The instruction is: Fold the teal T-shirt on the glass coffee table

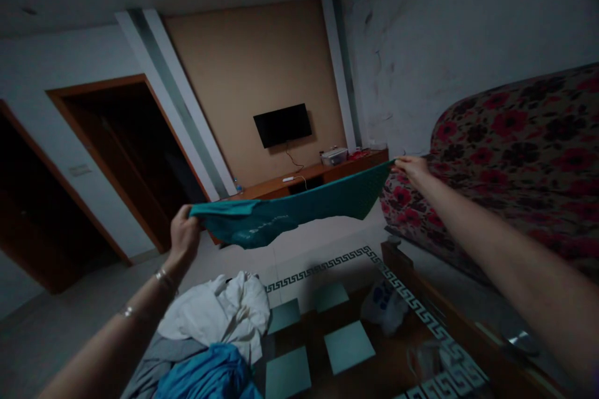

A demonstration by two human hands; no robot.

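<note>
A teal garment (299, 209) with faint pale lettering is stretched in the air between my two hands, above the far end of the glass-topped table. My left hand (184, 234) pinches its left end, with bracelets on the wrist below. Its right end is gripped by my right hand (412, 169), arm held far out. The cloth hangs as a shallow band, and its exact kind cannot be made out. Below my left forearm lies a heap with a white cloth (224, 308), a grey cloth (163, 358) and a blue cloth (210, 374).
The glass table (349, 346) has a Greek-key border, and a plastic bag (384, 307) shows at its right part. A floral-covered sofa (515, 131) stands at right. Beyond are a low wooden cabinet (262, 187), a wall television (282, 125) and a doorway (135, 156).
</note>
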